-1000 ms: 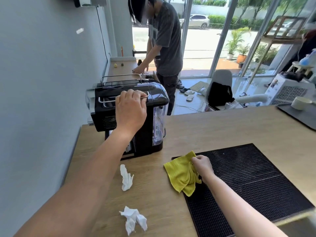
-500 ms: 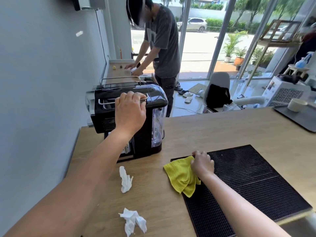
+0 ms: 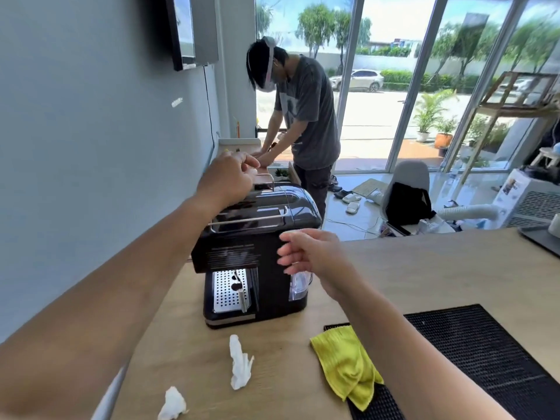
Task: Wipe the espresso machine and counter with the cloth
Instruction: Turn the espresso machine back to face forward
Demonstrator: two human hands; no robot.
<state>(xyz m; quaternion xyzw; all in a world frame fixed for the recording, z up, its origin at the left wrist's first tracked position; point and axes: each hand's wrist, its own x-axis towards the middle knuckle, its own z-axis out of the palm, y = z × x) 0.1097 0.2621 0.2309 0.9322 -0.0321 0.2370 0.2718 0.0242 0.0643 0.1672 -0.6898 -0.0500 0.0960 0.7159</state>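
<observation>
The black espresso machine point(image 3: 257, 247) stands on the wooden counter point(image 3: 424, 268) by the wall, its perforated drip tray facing me. My left hand point(image 3: 228, 175) is over the machine's top at the back, fingers curled at the rear metal rail. My right hand point(image 3: 309, 253) hovers with spread fingers beside the machine's right side, in front of the clear water tank, holding nothing. The yellow cloth point(image 3: 342, 359) lies crumpled and free on the counter, partly over the corner of the black mat.
Two crumpled white tissues point(image 3: 241, 365) point(image 3: 172, 406) lie on the counter in front of the machine. A black ribbed mat point(image 3: 485, 359) covers the right front. A dark tray point(image 3: 539, 241) sits at the far right. Another person point(image 3: 303, 122) works behind the machine. The grey wall runs along the left.
My right hand let go of the yellow cloth and rose to the machine's right side. My left hand shifted from the front rail to the rear one. The machine's front now faces me.
</observation>
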